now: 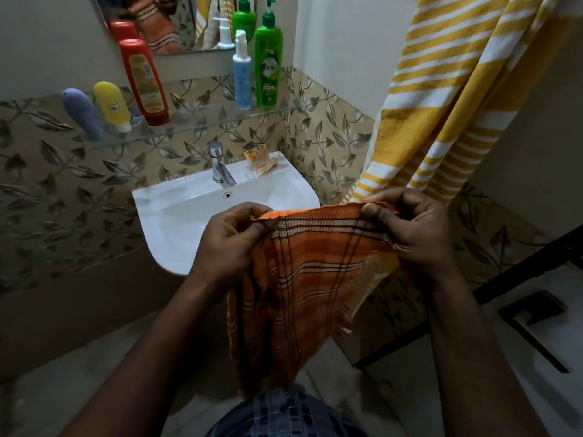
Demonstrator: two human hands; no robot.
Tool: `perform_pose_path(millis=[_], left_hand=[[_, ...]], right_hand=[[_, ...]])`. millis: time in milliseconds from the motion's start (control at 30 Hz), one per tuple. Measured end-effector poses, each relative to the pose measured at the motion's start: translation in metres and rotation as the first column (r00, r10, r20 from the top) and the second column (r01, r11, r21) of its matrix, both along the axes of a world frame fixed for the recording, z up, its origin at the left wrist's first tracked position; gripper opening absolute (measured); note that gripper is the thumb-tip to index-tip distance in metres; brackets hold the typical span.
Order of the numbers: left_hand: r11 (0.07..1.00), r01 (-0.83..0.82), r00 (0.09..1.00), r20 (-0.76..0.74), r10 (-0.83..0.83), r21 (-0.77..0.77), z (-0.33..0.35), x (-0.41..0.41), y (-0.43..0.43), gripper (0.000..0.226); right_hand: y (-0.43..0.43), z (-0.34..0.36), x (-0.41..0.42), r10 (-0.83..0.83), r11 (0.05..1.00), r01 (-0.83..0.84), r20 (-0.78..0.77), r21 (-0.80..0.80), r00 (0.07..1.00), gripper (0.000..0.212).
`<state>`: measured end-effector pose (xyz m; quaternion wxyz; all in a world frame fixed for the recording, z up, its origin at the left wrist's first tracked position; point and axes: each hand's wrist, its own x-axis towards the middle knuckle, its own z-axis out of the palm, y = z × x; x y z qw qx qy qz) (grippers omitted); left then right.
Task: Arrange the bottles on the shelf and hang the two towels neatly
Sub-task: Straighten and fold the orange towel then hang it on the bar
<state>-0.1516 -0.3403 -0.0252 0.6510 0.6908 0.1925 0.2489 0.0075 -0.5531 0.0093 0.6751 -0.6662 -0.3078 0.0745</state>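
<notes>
Orange checked towel (pixel 303 279): held up in front of the sink (pixel 176 216), its top edge stretched between both hands and the rest hanging loose below them. The left hand (pixel 233 238) pinches the top left corner between thumb and curled fingers. The right hand (pixel 413 228) pinches the top right corner in the same way.

Yellow striped towel (pixel 441 99): hanging in loose folds along the right wall, its lower edge just behind the right hand.

Glass shelf (pixel 205 124), above the sink, carries five bottles. At its left end a blue-grey bottle (pixel 82 111), a yellow bottle (pixel 112 105) and a red bottle (pixel 143 80) stand close together, the yellow and red ones cap-down. At its right end a white and blue pump bottle (pixel 242 77) and a green pump bottle (pixel 268 67) stand upright, just beside each other.

A tap (pixel 219 164) stands at the sink's back edge, and orange sachets (pixel 262 160) lie at its back right corner.
</notes>
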Motion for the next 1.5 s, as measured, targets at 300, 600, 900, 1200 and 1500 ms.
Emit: perform_pose_path(millis=[300, 600, 900, 1200, 1500], left_hand=[[0.987, 0.086, 0.996, 0.009, -0.088, 0.138, 0.003, 0.011, -0.017, 0.007], [0.978, 0.105, 0.994, 0.002, -0.107, 0.179, -0.002, 0.018, -0.023, 0.007], [0.981, 0.12, 0.988, -0.118, -0.103, 0.152, -0.021, 0.004, -0.012, 0.012], [0.979, 0.149, 0.966, -0.23, -0.115, 0.139, -0.017, -0.002, 0.002, 0.012], [0.969, 0.087, 0.993, -0.092, -0.067, 0.231, -0.001, 0.013, -0.017, 0.019]], right_hand=[[0.019, -0.013, -0.011, 0.181, 0.977, -0.178, 0.021, -0.116, 0.983, 0.003], [0.032, -0.02, -0.021, 0.353, 0.902, -0.323, 0.056, -0.285, 0.934, 0.005], [0.016, 0.0, -0.011, 0.082, 0.996, -0.079, 0.052, -0.051, 0.995, 0.014], [0.004, 0.007, -0.009, -0.187, 0.982, 0.185, 0.098, 0.023, 0.977, 0.011], [0.015, -0.004, -0.009, 0.274, 0.8, -0.035, 0.313, -0.599, 0.909, 0.063]])
